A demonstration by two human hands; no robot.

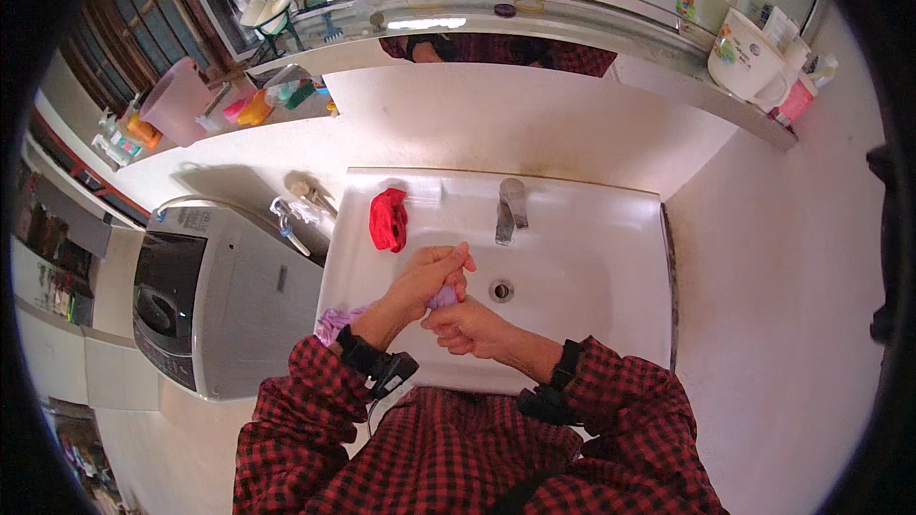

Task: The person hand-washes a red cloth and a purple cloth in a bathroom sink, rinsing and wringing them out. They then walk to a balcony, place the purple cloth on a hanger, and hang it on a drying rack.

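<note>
Both hands grip a bunched lilac cloth (444,297) over the left part of a white washbasin (572,265). My left hand (433,275) closes around its upper end. Just below, my right hand (469,329) is a fist on the lower end. Most of the cloth is hidden inside the fingers. Another pinkish-lilac cloth (338,323) lies on the basin's left edge, partly behind my left forearm. A crumpled red cloth (388,220) rests on the back left corner of the rim. The drain (502,291) lies right of my hands, below the metal faucet (511,211).
A grey washing machine (229,300) stands left of the basin, near a wall tap (286,218). Above the basin runs a mirror shelf (615,32) with a white mug (748,57). A ledge at the left holds a pink bucket (175,104) and several bottles.
</note>
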